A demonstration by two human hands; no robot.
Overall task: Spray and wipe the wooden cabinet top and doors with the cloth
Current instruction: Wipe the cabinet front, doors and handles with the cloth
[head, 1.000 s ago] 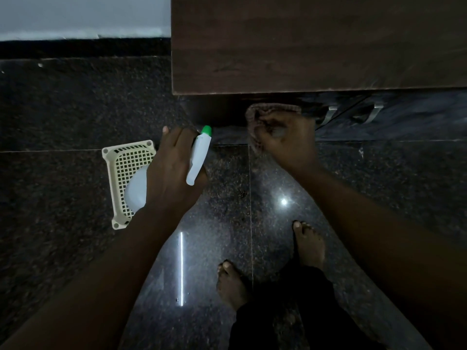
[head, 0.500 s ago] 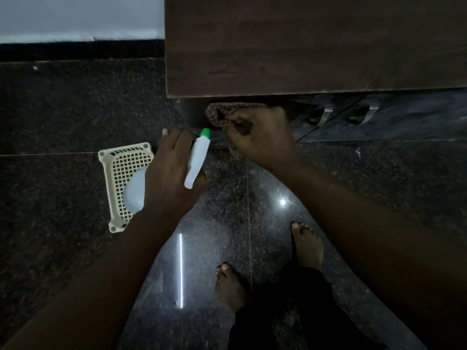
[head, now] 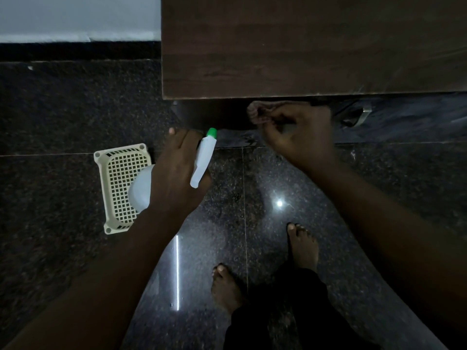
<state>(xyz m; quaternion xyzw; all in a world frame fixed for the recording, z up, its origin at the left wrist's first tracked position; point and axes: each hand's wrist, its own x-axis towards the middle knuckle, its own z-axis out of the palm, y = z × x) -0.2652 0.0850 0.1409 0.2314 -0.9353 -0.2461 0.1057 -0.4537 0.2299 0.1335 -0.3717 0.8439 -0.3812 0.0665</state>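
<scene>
The dark wooden cabinet top (head: 303, 46) fills the upper right of the head view; its front door (head: 214, 114) falls away in shadow below the edge. My right hand (head: 300, 137) grips a bunched brownish cloth (head: 260, 111) and holds it against the door just under the top's front edge. My left hand (head: 177, 170) holds a white spray bottle (head: 202, 160) with a green nozzle tip pointing toward the door, its round body showing behind my wrist.
A cream plastic mesh basket (head: 121, 188) lies on the dark polished granite floor (head: 63, 109) left of my left hand. Metal door handles (head: 364, 114) stick out right of the cloth. My bare feet (head: 300, 246) stand below. A white wall (head: 75, 16) runs at upper left.
My right hand with the cloth slid left along the door front, then back right by about the same distance. The left hand and bottle stayed almost still.
</scene>
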